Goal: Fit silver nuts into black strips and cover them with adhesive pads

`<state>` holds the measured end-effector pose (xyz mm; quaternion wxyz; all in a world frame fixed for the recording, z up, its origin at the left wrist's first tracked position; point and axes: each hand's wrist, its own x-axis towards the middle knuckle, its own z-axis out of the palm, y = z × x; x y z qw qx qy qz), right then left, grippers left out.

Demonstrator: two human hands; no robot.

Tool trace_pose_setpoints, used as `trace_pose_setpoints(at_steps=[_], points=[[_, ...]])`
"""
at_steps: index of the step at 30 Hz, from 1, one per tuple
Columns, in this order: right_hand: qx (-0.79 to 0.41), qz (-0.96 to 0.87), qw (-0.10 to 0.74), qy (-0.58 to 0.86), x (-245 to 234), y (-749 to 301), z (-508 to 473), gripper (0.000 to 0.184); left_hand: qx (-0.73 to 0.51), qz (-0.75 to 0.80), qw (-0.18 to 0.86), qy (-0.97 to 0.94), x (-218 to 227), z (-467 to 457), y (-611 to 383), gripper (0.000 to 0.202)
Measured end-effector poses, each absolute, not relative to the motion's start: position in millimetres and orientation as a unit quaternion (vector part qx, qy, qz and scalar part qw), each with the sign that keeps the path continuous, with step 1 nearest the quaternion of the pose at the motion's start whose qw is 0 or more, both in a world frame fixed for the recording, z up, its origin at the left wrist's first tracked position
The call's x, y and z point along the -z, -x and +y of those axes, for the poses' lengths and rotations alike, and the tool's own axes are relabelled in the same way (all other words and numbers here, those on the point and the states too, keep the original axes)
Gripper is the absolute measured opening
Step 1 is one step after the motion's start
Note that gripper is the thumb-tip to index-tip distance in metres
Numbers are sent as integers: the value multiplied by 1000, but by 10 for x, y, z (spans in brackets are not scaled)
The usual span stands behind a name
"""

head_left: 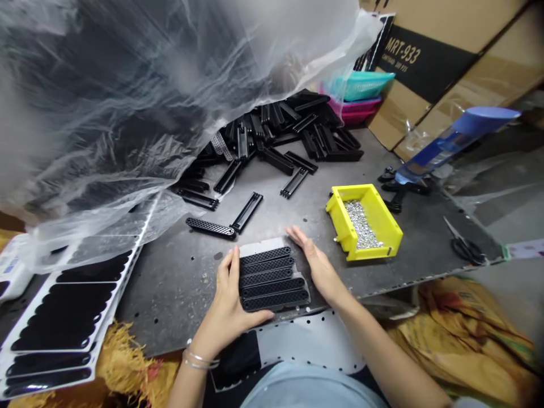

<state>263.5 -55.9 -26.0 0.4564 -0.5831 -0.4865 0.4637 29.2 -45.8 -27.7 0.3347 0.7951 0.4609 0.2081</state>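
A stack of black perforated plastic strips (272, 277) lay on a white backing sheet (259, 247), near the front edge of a grey metal table (170, 300). The left hand (227, 300) was curved around the stack's left end, gripping it between thumb and fingers. The open right hand (317, 263) lay just beside its right end; contact there was hard to make out. Bare table stretched beyond the stack to a loose black perforated strip (210, 228). Right of the stack stood a yellow plastic bin (363, 222) of silver screws (361, 224). Beyond it, clear plastic film (127, 113) partly hid a heap of black plastic frames (276, 130). Left of the stack, sheets of black strips (63, 317) ran out of view.
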Motion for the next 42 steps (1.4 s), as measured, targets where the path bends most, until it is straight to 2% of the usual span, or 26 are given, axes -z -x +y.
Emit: trace_pose_setpoints(at_steps=[3,5,7,9,10,13,14,17,22,26,33,38,42], points=[[-468,-501,449,573,264,-2435,-675,67,-212,429,268,-836,257,-406,-351,139],[-416,-576,425,560,146,-2532,-643,59,-216,425,222,-851,260,-387,-382,130],[-289,-633,428,577,-39,-2894,-566,46,-219,437,189,-852,276,-390,-397,121],[-114,-630,436,633,-213,-3434,-469,37,-225,453,170,-846,298,-409,-402,116],[-63,-621,397,672,-269,-3714,-415,36,-228,459,164,-843,306,-421,-404,115],[-63,-683,140,714,-253,-4336,-258,35,-222,469,156,-840,301,-453,-406,119],[-70,-695,97,709,-201,-4436,-224,37,-215,473,157,-840,288,-462,-403,121],[-87,-721,50,686,-35,-4489,-234,43,-193,487,171,-835,239,-498,-377,124],[-112,-722,-4,683,26,-4397,-359,25,-183,502,192,-823,223,-570,-327,126],[-113,-694,0,711,15,-4391,-258,14,-190,497,199,-823,233,-583,-344,129],[-171,-671,31,721,-84,-4517,-129,13,-209,475,221,-825,250,-546,-431,131],[-148,-626,191,742,-458,-4471,-180,17,-224,464,229,-826,295,-504,-435,131],[-180,-720,278,610,-560,-3613,-258,11,-217,454,229,-834,271,-482,-435,128]])
